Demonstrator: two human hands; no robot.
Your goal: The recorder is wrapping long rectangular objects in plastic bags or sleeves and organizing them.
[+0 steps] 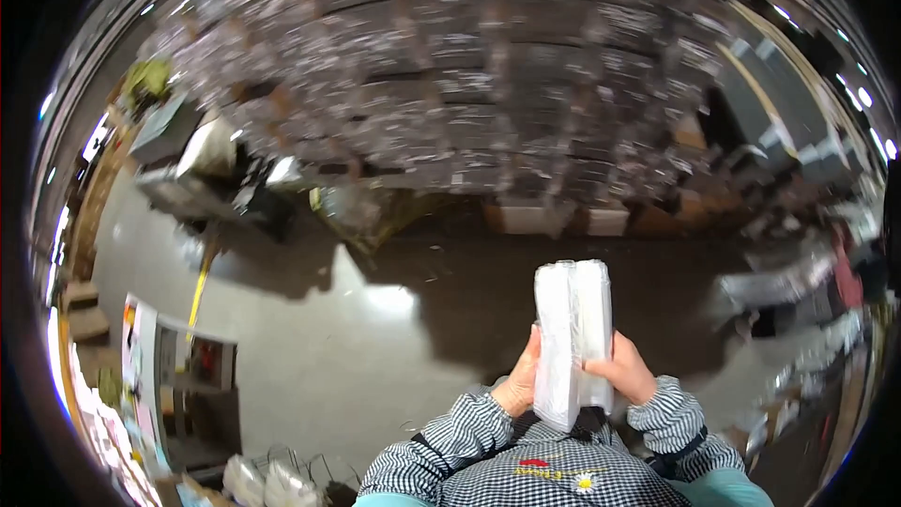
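Two long white packages wrapped in clear plastic stand side by side in front of my body. The left package [557, 343] reaches a little lower than the right package [593, 310]. My left hand [522, 377] is closed against the outer side of the left one, its thumb along the edge. My right hand [627, 371] grips the right one, with fingers or thumb lying across its front. The undersides of both packages are hidden, as are most of the fingers behind them. Checked sleeves cover both forearms.
A tall, blurred stack of plastic-wrapped dark goods [450, 75] fills the far side. Wrapped bundles [788, 282] lie at the right. A grey-and-white cabinet [192, 366] stands at the left, near a yellow floor line [199, 291]. Grey concrete floor [328, 366] lies between.
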